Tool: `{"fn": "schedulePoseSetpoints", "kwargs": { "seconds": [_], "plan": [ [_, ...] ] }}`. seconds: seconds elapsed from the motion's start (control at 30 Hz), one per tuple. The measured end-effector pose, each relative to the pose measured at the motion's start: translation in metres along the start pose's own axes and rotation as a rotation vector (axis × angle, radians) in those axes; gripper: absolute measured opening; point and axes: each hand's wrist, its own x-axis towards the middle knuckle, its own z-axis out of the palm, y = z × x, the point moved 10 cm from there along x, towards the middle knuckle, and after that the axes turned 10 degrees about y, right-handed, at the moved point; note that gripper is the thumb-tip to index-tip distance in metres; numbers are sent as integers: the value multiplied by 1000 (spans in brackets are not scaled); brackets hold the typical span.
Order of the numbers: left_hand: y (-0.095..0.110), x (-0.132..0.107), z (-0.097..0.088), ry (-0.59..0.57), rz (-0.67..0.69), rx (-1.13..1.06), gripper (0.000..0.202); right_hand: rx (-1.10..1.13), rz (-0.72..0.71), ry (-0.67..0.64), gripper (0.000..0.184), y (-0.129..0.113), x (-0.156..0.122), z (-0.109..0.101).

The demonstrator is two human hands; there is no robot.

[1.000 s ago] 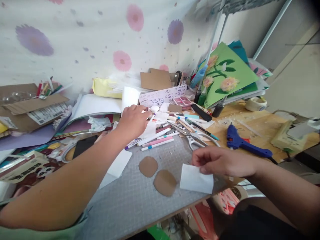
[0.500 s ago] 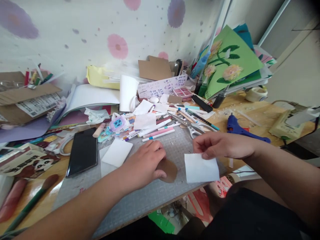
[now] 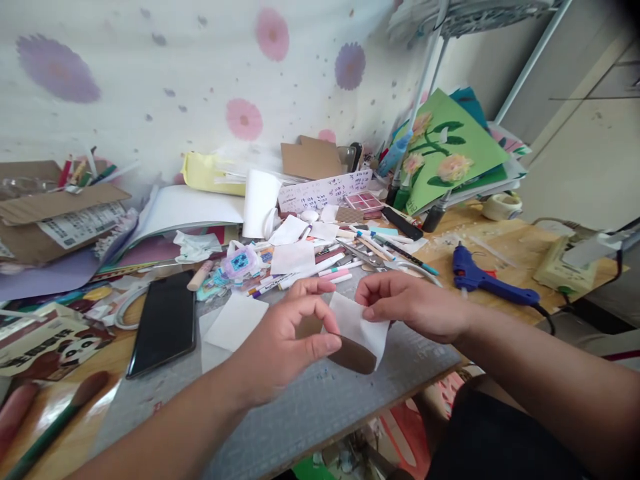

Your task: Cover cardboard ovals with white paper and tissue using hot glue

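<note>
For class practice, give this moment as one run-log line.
left hand: holds cardboard disc | right hand: holds white paper | glue gun: on table

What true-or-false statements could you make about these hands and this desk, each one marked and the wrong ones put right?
1. The left hand holds brown cardboard. True.
2. The right hand grips the scissors. False: the right hand pinches a white sheet.
3. The black phone lies to the left of both hands. True.
4. The glue gun is yellow. False: the glue gun is blue.
5. The green picture has flowers on it. True.
</note>
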Motion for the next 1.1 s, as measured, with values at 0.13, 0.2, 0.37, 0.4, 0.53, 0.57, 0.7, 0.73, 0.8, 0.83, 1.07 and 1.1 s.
{"fn": "schedulePoseSetpoints", "kwargs": {
  "seconds": [0.13, 0.2, 0.37, 0.4, 0.53, 0.57, 0.7, 0.73, 0.8, 0.83, 1.07, 1.1],
  "plan": [
    [-6, -1, 6, 24, -19, -81, 9, -13, -20, -5, 8, -7, 2, 14],
    [-10, 0, 9, 23, -20, -84, 8, -37, -23, -22, 5, -8, 3, 19],
    [-21, 1, 8, 26, -81, -49, 8, -93, -23, -36, 5, -5, 5, 23],
    [-23, 1, 8, 21, -97, -40, 9, -102, -24, -32, 6, -5, 5, 22],
    [-28, 1, 7, 18, -117, -13, 8, -131, -39, -17, 9, -7, 3, 21],
    [-29, 2, 6, 27, -119, -15, 8, -128, -42, -20, 12, -8, 3, 21],
    [-33, 4, 1, 94, -132, -33, 9, -176, -104, 10, 24, -9, 1, 21],
    [-34, 4, 0, 112, -136, -47, 9, -216, -131, 45, 28, -10, 1, 19],
    [-32, 4, -2, 148, -136, -117, 9, -293, -178, 117, 35, -11, 1, 14],
    [-31, 4, -3, 165, -137, -174, 12, -307, -186, 136, 36, -11, 1, 13],
    [-40, -2, 10, 114, -353, -533, 36, -219, -188, 145, 34, -10, 1, 6],
    [-40, -3, 15, 79, -362, -527, 32, -214, -187, 146, 34, -10, 0, 5]
  ]
}}
